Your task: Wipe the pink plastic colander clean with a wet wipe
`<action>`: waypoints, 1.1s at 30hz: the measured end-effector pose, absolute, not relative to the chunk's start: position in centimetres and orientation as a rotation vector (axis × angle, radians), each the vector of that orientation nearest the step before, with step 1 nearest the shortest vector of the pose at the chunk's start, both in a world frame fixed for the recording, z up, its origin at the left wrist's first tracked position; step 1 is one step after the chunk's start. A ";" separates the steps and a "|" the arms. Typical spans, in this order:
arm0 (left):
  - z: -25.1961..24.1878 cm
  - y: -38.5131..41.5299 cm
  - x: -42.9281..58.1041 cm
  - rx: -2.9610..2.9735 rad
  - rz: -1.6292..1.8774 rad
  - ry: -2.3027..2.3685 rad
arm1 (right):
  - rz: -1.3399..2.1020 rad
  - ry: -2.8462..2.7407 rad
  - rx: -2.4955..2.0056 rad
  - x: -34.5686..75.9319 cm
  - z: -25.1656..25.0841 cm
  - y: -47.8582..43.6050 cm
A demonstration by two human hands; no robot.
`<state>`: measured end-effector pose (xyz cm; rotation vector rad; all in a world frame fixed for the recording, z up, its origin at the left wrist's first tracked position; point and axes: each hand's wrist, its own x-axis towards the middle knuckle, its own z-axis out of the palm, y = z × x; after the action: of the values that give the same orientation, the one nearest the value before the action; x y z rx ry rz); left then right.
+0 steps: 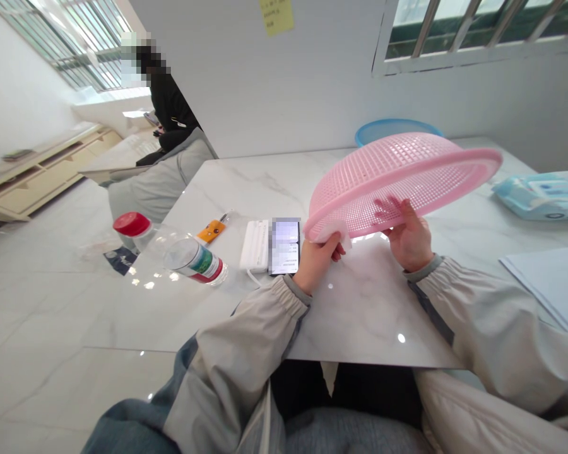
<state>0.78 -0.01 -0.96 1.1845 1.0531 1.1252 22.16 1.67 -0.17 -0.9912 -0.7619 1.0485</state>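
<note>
A pink plastic strainer basket (388,165) is held tilted above the white marble-patterned table (246,173), its open side turned toward me and down. At its near left rim, my left hand (318,257) is closed on a white wipe (334,232) pressed against the rim. My right hand (411,239) grips the near rim farther right, thumb outside and fingers showing through the mesh. A phone (284,246) with its screen lit lies just left of my left hand, beside a white power bank (254,244) with a cable.
A clear bottle with a red cap (132,224) and another plastic bottle (199,260) are at left, near an orange cartoon item (211,231). A blue basket (392,129) stands behind. Wipes pack (544,195) and paper (549,284) lie right. A person (168,107) sits far left.
</note>
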 end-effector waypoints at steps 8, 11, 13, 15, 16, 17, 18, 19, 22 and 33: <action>-0.3 -0.4 1.0 1.197 1.057 0.979 | 1.311 -0.827 -0.939 21.8 0.0 1.3; -0.6 -0.3 1.0 1.208 1.048 0.932 | 1.414 -0.876 -0.890 21.4 0.2 0.9; -0.9 -0.2 1.0 1.204 1.048 0.909 | 1.470 -0.901 -0.887 21.1 0.3 0.7; -1.0 -0.1 1.1 1.177 1.041 0.889 | 1.512 -0.911 -0.911 20.8 0.3 0.5; -1.0 -0.1 1.1 1.157 1.035 0.881 | 1.527 -0.912 -0.926 20.7 0.4 0.5; -1.0 -0.1 1.1 1.139 1.030 0.875 | 1.537 -0.911 -0.937 20.7 0.4 0.4; -1.0 -0.2 1.1 1.126 1.027 0.870 | 1.543 -0.908 -0.946 20.6 0.4 0.4; -0.9 -0.2 1.2 1.120 1.026 0.870 | 1.545 -0.905 -0.952 20.6 0.4 0.4; -0.8 -0.3 1.2 1.147 1.037 0.889 | 1.540 -0.906 -0.976 20.8 0.3 0.6; -1.0 -0.2 1.1 1.276 1.061 0.965 | 1.475 -0.903 -1.024 21.0 -0.1 0.8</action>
<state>1.14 -0.20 -1.02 1.2761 0.9652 1.0605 20.96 0.77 -0.05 -1.0236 -0.9034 1.4750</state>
